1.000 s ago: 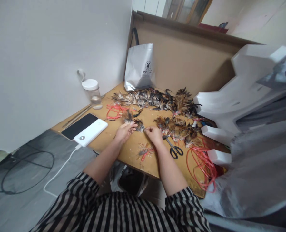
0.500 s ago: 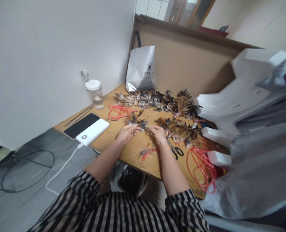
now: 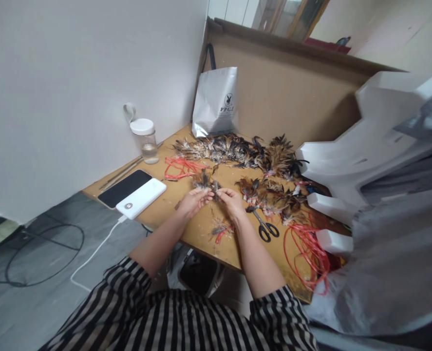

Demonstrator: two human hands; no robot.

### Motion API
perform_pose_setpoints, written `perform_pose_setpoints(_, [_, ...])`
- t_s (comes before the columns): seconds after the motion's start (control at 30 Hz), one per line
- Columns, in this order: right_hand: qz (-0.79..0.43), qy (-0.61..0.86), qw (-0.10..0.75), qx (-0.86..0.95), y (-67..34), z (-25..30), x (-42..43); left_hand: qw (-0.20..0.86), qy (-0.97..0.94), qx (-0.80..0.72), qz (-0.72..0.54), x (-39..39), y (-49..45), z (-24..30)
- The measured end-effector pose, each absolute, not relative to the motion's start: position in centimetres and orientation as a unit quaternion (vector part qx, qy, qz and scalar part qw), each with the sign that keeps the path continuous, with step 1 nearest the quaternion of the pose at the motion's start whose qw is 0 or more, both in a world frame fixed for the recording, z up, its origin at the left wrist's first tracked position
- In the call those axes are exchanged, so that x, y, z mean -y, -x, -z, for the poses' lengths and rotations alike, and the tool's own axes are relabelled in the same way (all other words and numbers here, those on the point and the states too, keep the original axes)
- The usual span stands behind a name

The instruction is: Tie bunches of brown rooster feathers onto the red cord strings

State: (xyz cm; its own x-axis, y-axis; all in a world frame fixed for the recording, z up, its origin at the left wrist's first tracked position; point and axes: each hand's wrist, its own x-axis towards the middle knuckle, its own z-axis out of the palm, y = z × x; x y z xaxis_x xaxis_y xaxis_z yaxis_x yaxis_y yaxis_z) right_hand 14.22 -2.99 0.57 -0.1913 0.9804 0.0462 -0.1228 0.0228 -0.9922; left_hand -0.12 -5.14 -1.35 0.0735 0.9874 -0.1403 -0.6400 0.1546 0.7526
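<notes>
Both hands work close together over the table. My left hand is closed in a pinch on a small bunch of feathers, brown and dark. Fingers of my right hand are pinched on a dark feather beside that bunch. A small heap of loose feathers with red string lies in front of the hands. To the right rests a larger pile of brown feathers, with black scissors at its near edge. Exactly what sits between the fingertips is partly hidden.
Along the back runs a long row of feathers below a silver bag. Red strings hang at the right near white foam. At left are a bottle, a phone and a white power bank.
My right hand has moved left, closer to my left hand and the feathers. More of the scissors shows now. The view has shifted slightly.
</notes>
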Motion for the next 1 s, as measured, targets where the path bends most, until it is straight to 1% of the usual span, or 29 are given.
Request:
perform_pose_setpoints(0.1, [-0.579, 0.398, 0.481, 0.524, -14.6, -0.3, 2.9, 0.686, -0.246, -0.317, -0.607, 5.1, 0.2, 1.5])
perform_pose_setpoints(0.2, [-0.581, 0.412, 0.447, 0.541, -14.9, -0.1, 2.9, 0.692, -0.234, -0.308, -0.61, 5.0, 0.4, 1.6])
perform_pose_setpoints(0.33, [-0.555, 0.441, 0.408, 0.575, -15.2, 0.0, 3.0, 0.697, -0.227, -0.31, -0.605, 5.1, 0.5, 1.4])
perform_pose_setpoints(0.63, [-0.528, 0.449, 0.36, 0.624, -15.2, -0.6, 3.5, 0.694, -0.284, -0.311, -0.584, 5.3, 0.1, 1.7])
perform_pose_setpoints(0.8, [-0.55, 0.45, 0.367, 0.601, -15.4, -0.6, 3.3, 0.655, -0.346, -0.345, -0.576, 5.3, -0.2, 2.0])
perform_pose_setpoints(1.0, [-0.652, 0.401, 0.349, 0.54, -15.9, -0.6, 3.2, 0.534, -0.425, -0.439, -0.585, 4.9, -0.2, 2.2])
